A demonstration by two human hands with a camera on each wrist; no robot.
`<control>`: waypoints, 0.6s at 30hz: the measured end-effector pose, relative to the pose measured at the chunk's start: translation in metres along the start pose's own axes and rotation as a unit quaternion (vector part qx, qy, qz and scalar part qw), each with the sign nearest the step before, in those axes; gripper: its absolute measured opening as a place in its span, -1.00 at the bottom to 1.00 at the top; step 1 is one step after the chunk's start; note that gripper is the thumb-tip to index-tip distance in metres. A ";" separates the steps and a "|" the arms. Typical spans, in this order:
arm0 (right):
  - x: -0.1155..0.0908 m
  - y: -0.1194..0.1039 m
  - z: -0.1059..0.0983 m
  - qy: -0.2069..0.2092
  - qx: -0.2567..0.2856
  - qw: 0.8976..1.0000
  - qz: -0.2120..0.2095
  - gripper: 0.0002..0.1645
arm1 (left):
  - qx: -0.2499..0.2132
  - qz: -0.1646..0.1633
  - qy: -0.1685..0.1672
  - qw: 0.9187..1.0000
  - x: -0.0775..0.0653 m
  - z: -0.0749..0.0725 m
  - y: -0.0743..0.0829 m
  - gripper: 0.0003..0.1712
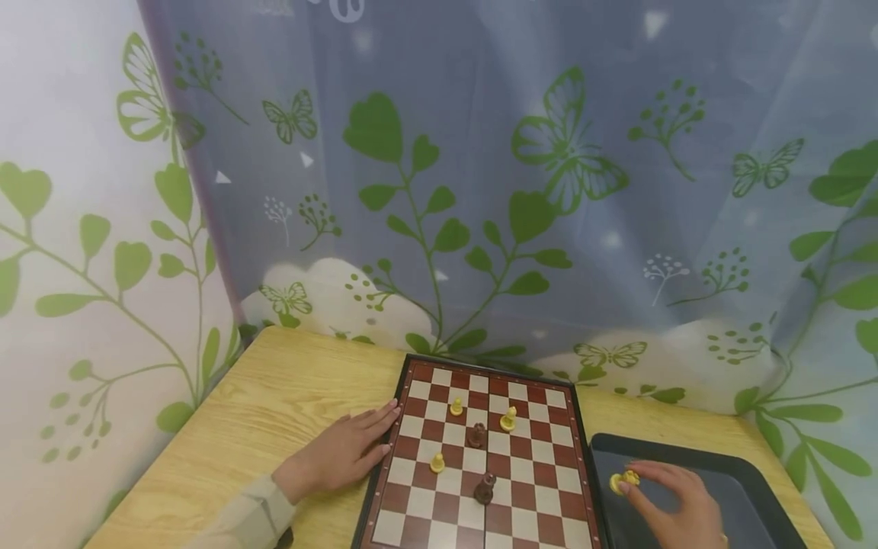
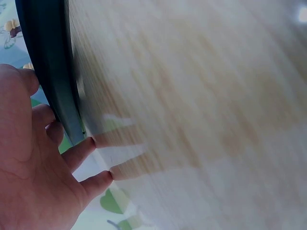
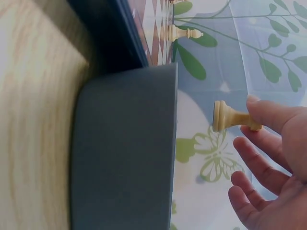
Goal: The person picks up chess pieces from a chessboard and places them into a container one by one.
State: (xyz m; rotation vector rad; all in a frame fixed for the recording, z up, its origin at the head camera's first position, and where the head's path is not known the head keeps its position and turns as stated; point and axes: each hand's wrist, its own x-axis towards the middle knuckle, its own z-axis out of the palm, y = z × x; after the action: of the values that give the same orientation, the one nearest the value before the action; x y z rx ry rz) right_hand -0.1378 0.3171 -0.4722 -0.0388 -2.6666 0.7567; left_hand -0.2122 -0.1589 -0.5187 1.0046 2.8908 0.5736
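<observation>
The left fingers point(image 1: 379, 417) lie nearly straight while the right fingers point(image 1: 665, 474) pinch at their tips.

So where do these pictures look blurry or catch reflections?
Left wrist view: the table looks smeared, partly mirrors the left hand and shows a bright spot at upper right; right wrist view: the table is soft, the yellow chess piece crisper; head view: pale streaks cross the curtain, perhaps sheen.

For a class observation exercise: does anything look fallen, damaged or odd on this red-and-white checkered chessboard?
Nothing stands out: three yellow chess pieces and two dark brown ones stand upright on the chessboard, without visible damage.
</observation>
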 end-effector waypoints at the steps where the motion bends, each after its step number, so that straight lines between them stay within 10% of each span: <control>1: -0.002 0.001 -0.001 0.005 -0.001 1.000 0.000 -0.67 | 0.000 0.000 -0.001 1.000 0.000 0.000 0.000 -0.33; 18: -0.009 0.032 -0.005 0.040 0.028 0.997 -0.057 -0.73 | -0.006 -0.007 -0.005 1.000 0.000 -0.001 0.000 -0.32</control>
State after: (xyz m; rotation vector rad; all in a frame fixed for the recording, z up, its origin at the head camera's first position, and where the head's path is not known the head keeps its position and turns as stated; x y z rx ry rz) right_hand -0.1302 0.3455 -0.4877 0.0944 -2.5459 0.7763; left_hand -0.2123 -0.1589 -0.5179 0.9833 2.8807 0.5820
